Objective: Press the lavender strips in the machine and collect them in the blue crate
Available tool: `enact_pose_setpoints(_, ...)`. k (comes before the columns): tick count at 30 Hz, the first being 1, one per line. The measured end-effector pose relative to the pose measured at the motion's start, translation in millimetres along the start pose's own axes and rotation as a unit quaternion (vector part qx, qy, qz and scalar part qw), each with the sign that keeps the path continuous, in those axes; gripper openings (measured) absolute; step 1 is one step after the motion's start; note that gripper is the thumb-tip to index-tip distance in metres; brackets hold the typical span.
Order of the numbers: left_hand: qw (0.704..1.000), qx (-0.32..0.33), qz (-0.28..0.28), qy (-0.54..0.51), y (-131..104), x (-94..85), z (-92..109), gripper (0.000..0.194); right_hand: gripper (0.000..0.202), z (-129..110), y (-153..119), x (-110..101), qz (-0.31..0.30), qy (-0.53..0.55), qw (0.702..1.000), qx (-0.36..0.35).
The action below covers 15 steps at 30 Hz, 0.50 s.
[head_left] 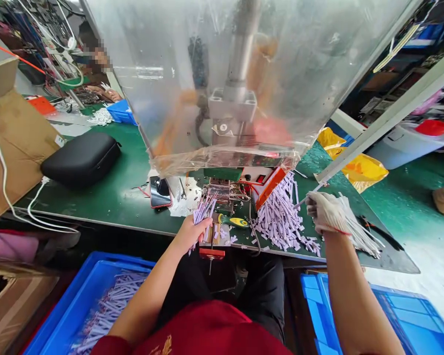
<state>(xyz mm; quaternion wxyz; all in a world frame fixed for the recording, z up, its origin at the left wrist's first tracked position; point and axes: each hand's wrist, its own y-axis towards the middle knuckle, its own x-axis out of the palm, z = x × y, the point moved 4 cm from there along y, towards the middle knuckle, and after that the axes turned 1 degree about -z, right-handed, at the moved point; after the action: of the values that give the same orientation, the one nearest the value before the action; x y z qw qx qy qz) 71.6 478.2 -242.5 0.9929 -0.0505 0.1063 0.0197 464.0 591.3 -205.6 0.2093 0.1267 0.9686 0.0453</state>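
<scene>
My left hand, bare, is closed around a bunch of thin lilac strips in front of the small metal fixture. A white knitted glove covers my right hand, which is curled at the left end of a bundle of long white strips and holds a thin pale strip pointing left. Between the hands a big pile of lilac pieces lies beside the orange-edged machine panel. A screwdriver with a yellow-green handle rests below the fixture.
A cloudy plastic shield hangs over the machine. On the green table are a phone, a black case and pliers. Blue bins flank my legs. A person's hand shows far left.
</scene>
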Motion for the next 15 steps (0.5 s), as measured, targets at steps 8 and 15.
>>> enact_pose_setpoints(8,0.996,-0.019,0.015,-0.091,-27,-25.3,-3,0.037,0.029,-72,-150,104,-0.294,0.268,0.913,0.088)
enact_pose_setpoints(15,0.988,-0.036,0.069,-0.130,-50,-49.4,-13,0.041,0.026,-76,-148,202,-0.309,0.281,0.903,0.104)
